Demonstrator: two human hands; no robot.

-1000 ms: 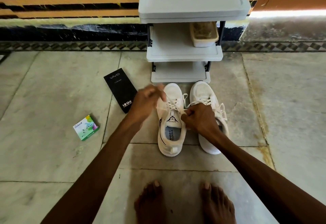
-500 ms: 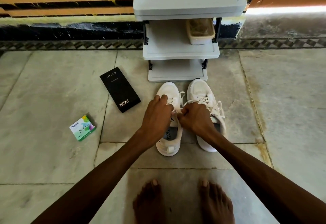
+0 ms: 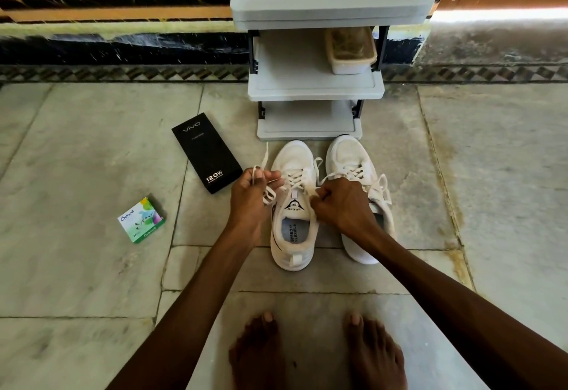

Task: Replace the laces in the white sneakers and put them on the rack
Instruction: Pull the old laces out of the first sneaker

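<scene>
Left sneaker (image 3: pixel 292 220) sat on the floor (image 3: pixel 76 266) in front of the rack (image 3: pixel 310 88), right sneaker (image 3: pixel 356 174) touching beside it. Left hand (image 3: pixel 249 196) pinched one lace end (image 3: pixel 264 156), right hand (image 3: pixel 338 202) fisted on the other end at the top eyelets. Looked like tightening or tying. Best done with even tension both sides, ends equal, tongue kept flat before knotting. Right sneaker appeared laced, but its rear was hidden under the right wrist. Couldn't tell whether a knot had started; fingers covered the crossing. Rack top was cut off. Black box (image 3: pixel 206 153) and small green box (image 3: pixel 141 219) lay well to the left.
</scene>
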